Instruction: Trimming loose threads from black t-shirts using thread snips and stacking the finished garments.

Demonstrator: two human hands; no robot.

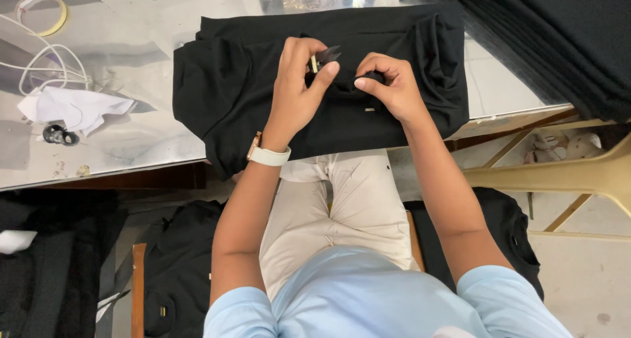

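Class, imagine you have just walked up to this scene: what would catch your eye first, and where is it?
First, the folded black garment at the near edge of the shiny table, with both hands on its middle. The left hand holds a small dark tool above the cloth, while the right hand pinches the fabric beside it. Next, the white wristwatch on the left wrist, and white cords at the table's far left.

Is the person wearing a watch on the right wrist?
No, the white-strapped watch sits on the wrist of the left hand, while the wrist of the right hand is bare above the black garment.
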